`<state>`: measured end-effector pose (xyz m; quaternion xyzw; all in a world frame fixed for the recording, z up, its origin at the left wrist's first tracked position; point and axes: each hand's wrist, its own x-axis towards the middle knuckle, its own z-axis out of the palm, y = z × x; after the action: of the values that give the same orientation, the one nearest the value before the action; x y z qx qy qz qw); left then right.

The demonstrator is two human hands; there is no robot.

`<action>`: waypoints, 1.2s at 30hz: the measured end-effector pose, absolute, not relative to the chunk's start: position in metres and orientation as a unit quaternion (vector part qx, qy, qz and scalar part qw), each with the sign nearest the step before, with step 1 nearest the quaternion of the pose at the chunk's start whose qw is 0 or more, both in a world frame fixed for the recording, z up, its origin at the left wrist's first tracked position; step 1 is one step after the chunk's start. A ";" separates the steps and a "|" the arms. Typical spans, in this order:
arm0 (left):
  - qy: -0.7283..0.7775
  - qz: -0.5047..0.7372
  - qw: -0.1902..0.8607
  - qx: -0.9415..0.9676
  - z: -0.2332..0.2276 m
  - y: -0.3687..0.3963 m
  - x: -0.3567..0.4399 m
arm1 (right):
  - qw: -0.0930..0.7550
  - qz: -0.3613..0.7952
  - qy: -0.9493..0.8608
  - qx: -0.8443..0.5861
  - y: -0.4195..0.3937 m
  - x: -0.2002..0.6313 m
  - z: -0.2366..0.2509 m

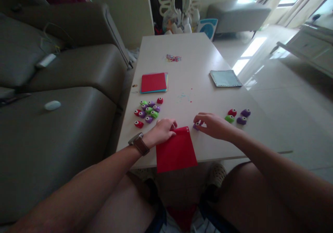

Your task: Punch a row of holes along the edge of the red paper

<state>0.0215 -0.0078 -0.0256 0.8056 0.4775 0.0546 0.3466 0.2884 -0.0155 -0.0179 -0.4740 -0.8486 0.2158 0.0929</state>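
My left hand (164, 131) pinches the upper edge of a red sheet of paper (177, 153), which overhangs the table's near edge. Small punched holes show in the sheet's upper right corner. Just right of that corner, my right hand (209, 123) has its fingers closed around a purple craft paper punch (197, 125), low at the tabletop. More red, green and purple punches (148, 110) are clustered beyond my left hand. To the right of my right hand stands a smaller group of punches (241, 120).
A stack of coloured paper (153, 82) topped by a red sheet lies on the white table (187, 45). Farther back is a pile of tiny coloured bits (173, 58). Paper scraps (184, 96) dot the middle. A pale grey pouch (225, 78) lies right; a sofa (65, 122) flanks the left.
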 end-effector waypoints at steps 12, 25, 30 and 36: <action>0.451 0.083 0.364 0.811 -0.025 -0.008 0.022 | 0.111 0.230 -0.851 -0.458 -0.020 0.282 -0.019; 0.444 0.110 0.370 0.808 -0.025 -0.005 0.020 | 0.133 0.234 -0.842 -0.468 -0.025 0.273 -0.010; 0.444 0.114 0.377 0.805 -0.026 -0.005 0.021 | 0.136 0.233 -0.845 -0.462 -0.024 0.274 -0.011; 0.441 0.120 0.385 0.801 -0.025 -0.005 0.021 | 0.135 0.229 -0.845 -0.463 -0.025 0.273 -0.010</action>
<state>0.0213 -0.0052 -0.0248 0.8014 0.4415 0.1197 0.3854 0.2735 -0.0247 -0.0100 -0.4635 -0.8453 0.2290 0.1349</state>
